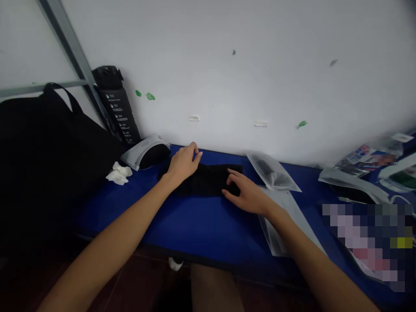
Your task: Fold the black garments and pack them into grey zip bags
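A folded black cloth lies on the blue tabletop, close to the white wall. My left hand rests on its left end, fingers curled over the far edge. My right hand is on its right end, fingers on top and thumb near the front edge. Just behind my right hand stands a clear plastic pouch with something dark inside.
A large black bag and an upright black bottle stand at the left. A crumpled tissue and a dark-filled pouch lie nearby. A flat pouch sits beneath my right wrist, and packaged items crowd the right.
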The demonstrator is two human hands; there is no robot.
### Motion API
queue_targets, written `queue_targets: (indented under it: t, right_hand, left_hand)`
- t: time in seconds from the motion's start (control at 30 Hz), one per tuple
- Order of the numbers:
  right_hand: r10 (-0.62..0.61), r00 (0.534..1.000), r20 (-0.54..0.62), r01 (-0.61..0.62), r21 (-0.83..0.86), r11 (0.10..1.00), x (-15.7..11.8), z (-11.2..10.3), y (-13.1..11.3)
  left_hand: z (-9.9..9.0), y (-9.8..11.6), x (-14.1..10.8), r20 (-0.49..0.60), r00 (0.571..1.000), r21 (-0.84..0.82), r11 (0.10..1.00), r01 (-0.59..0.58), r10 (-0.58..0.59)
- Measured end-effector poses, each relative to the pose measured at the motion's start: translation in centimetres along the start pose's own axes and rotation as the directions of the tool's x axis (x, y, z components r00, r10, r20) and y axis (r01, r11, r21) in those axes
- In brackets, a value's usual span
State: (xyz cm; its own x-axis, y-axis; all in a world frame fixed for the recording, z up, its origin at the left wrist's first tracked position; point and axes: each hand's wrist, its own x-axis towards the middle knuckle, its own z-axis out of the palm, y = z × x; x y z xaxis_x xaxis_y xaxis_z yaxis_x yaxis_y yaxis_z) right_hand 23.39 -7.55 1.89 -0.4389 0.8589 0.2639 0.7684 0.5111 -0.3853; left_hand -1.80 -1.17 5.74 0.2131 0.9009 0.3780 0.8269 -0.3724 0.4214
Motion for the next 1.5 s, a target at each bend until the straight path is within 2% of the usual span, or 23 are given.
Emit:
queue_targets:
  t: [0.13,0.2,0.33,0.43,0.53,0.63,0.77,0.93,1.03,1.1,1.17,1.23,1.3,1.37,1.5]
  right_hand:
    - [0.039,0.994,0.101,-0.037,-0.022,0.999,0.0,0.3,0.0]
    - [0.083,0.988,0.128,-0.078,-0.039,0.996,0.1,0.4,0.0]
    - [0.097,0.984,0.151,-0.097,-0.009,0.995,0.2,0.4,0.0]
    - [0.069,0.988,0.14,-0.072,0.011,0.997,0.0,0.3,0.2]
    - [0.06,0.989,0.134,-0.063,0.012,0.998,-0.1,0.3,0.3]
    - [0.064,0.987,0.15,-0.066,0.005,0.998,0.0,0.3,0.4]
    - [0.037,0.99,0.136,-0.04,0.022,0.999,0.1,0.3,0.6]
    - [-0.089,0.996,0.017,0.086,0.121,0.989,0.3,-1.0,0.0]
    - [-0.097,0.995,-0.018,0.098,0.288,0.953,0.2,-2.3,-0.8]
    - [-0.079,0.997,0.024,0.064,0.39,0.918,-0.1,-3.1,-1.3]
    - [-0.089,0.987,0.13,0.02,0.458,0.889,-0.3,-3.8,-1.6]
    - [-0.134,0.956,0.261,-0.019,0.509,0.861,-0.5,-4.4,-1.8]
    - [-0.168,0.917,0.362,-0.064,0.547,0.835,-0.6,-4.6,-2.0]
    - [-0.165,0.897,0.411,-0.109,0.566,0.817,-0.5,-4.6,-2.2]
    - [-0.112,0.86,0.497,-0.205,0.539,0.817,-0.4,-3.7,-2.4]
  left_hand:
    - [0.1,1.2,-0.6,0.18,0.979,-0.138,0.988,-0.069,0.094]
    - [0.7,1.4,-0.8,0.216,0.967,-0.137,0.985,-0.104,0.132]
    - [1.9,0.8,-1.1,0.13,0.963,-0.213,0.956,-0.204,0.235]
    - [2.3,0.4,-1.2,0.048,0.972,-0.184,0.958,-0.219,0.231]
    - [2.3,0.4,-1.1,0.045,0.974,-0.132,0.968,-0.214,0.221]
    - [2.3,0.6,-0.9,0.126,0.947,-0.197,0.943,-0.268,0.295]
    - [2.6,0.5,-1.1,0.305,0.864,-0.255,0.908,-0.332,0.401]
    - [2.5,0.0,-1.3,0.336,0.885,-0.038,0.943,-0.33,0.323]
    - [1.8,-0.6,-0.9,0.416,0.858,-0.037,0.948,-0.316,0.302]
    - [1.2,-1.1,-0.4,0.455,0.825,-0.088,0.939,-0.332,0.335]
    - [0.8,-1.8,0.0,0.467,0.798,-0.161,0.924,-0.347,0.382]
    - [0.7,-2.5,0.3,0.459,0.784,-0.223,0.908,-0.354,0.418]
    - [0.6,-3.0,0.5,0.459,0.776,-0.248,0.901,-0.355,0.432]
    - [0.6,-3.2,0.6,0.474,0.77,-0.246,0.904,-0.349,0.427]
    - [0.0,-3.0,0.6,0.488,0.798,-0.225,0.935,-0.275,0.353]
